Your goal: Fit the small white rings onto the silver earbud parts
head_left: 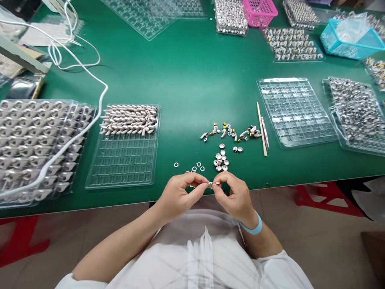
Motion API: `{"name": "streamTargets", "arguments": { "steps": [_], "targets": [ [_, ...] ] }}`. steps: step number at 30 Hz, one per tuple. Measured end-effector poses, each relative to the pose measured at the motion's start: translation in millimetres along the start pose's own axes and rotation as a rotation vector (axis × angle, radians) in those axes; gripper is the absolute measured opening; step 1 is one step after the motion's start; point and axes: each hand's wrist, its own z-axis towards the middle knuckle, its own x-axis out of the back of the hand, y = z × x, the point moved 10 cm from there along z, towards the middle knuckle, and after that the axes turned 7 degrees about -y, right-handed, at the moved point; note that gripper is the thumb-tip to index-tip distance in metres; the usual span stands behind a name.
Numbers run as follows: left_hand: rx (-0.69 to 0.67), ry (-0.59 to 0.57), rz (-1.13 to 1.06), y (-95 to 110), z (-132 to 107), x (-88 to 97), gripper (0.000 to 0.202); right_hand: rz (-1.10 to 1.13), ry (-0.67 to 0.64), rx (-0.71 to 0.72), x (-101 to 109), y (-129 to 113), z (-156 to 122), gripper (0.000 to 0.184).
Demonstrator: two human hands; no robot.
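Note:
At the front edge of the table, my left hand (182,194) is closed in a pinch on a small silvery metal part (211,184). Fingertips of my right hand (236,196) pinch at the other side, around a tiny piece (217,184) that is too small to name. The two hands nearly meet. Just beyond them lies a cluster of round metal caps (223,157). Several thin white rings (194,169) are scattered by my left fingers, some partly hidden. Further back is a loose row of small curved parts (223,133) with yellow bits among them.
Tweezers (265,132) and a wooden stick (261,128) lie right of the loose parts. A clear tray (297,112) sits beyond. On the left are a part-filled tray (123,160), stacked filled trays (36,148) and a white cable (75,138). Pink (261,18) and blue baskets (345,48) stand behind.

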Motion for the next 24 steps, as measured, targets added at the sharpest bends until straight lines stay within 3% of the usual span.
{"name": "streamTargets", "arguments": {
  "steps": [7,14,24],
  "targets": [
    [-0.125,-0.066,0.201,13.9,0.0,-3.6,0.014,-0.021,-0.096,0.002,-4.0,2.1,-0.1,0.008],
    [-0.15,-0.128,0.274,17.0,0.5,-7.7,0.015,-0.009,-0.147,0.005,-7.3,3.1,-0.5,0.011],
    [-0.198,-0.221,0.219,19.1,-1.4,-17.1,0.017,0.123,-0.183,-0.089,-9.0,9.5,-1.9,0.01]
  ]
}}
